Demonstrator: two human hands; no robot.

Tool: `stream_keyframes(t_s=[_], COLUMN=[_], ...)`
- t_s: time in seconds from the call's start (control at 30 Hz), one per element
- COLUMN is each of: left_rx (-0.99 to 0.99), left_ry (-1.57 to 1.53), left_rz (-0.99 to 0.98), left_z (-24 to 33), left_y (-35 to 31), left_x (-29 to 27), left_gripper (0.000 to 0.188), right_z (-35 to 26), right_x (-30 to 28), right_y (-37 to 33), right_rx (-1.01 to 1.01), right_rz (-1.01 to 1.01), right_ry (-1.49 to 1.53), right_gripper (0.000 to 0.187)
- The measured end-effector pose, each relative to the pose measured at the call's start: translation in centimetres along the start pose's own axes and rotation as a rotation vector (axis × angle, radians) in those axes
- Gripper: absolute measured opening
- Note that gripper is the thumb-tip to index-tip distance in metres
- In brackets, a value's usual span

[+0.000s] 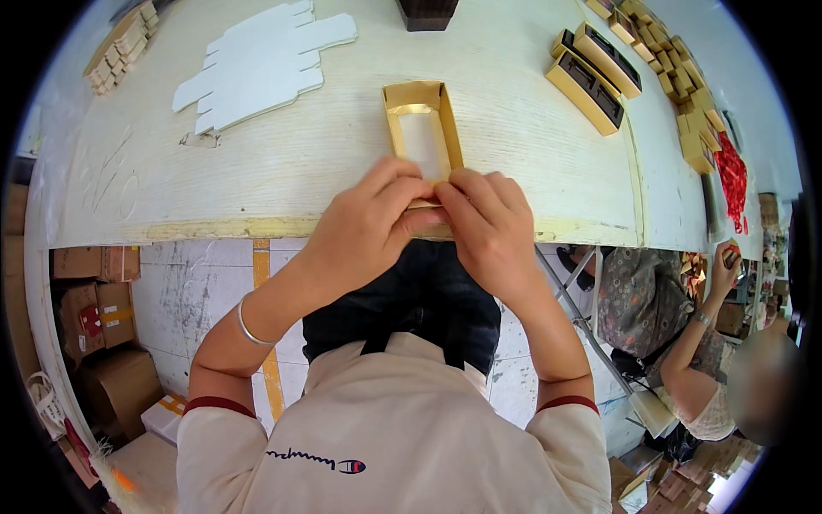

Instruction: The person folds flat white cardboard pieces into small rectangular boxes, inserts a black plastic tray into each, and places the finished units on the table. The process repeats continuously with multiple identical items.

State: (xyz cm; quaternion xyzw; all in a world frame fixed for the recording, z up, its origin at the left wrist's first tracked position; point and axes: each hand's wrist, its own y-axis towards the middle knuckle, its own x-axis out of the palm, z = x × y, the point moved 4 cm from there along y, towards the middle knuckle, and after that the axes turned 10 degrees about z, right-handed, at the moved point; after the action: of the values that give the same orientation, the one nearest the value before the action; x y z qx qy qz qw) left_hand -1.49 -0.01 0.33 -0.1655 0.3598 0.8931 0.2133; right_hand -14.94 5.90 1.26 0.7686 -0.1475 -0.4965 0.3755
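A small gold cardboard box (393, 128), open at the top with a pale bottom inside, lies at the front edge of the table. Both hands meet at its near end. My left hand (377, 210) pinches the near wall, thumb below and fingers above. Right beside it, my right hand (488, 214) grips the same near end close to the right corner. The fingers cover most of that near wall, so its folds are hidden.
White flat box blanks (261, 64) lie at the left of the table (514, 103). Gold boxes with dark inserts (586, 92) stand at the right, more gold boxes (672, 64) beyond. A dark container (426, 13) stands at the back. Another person's hand (726, 267) holds something small at right.
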Motion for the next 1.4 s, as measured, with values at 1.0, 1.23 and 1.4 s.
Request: stream_keyframes(t_s=[1.0,1.23,1.4], left_rx=[0.191,0.167,0.163], left_ry=[0.31,0.293,0.297], left_rz=[-0.488,-0.473,-0.498], left_z=[1.5,1.4,1.3], left_y=[2.7,2.4,2.5], left_x=[-0.7,-0.6,-0.5], left_gripper=[0.013,0.011,0.008], right_z=[7.2,6.4,6.7], right_x=[3.2,4.1,4.1], right_y=[9.3,10.0,9.1], right_rx=[0.203,0.079,0.129], right_rz=[-0.908,-0.874,-0.837], right_ry=[-0.225,-0.344,-0.323], right_gripper=[0.018,0.015,0.015])
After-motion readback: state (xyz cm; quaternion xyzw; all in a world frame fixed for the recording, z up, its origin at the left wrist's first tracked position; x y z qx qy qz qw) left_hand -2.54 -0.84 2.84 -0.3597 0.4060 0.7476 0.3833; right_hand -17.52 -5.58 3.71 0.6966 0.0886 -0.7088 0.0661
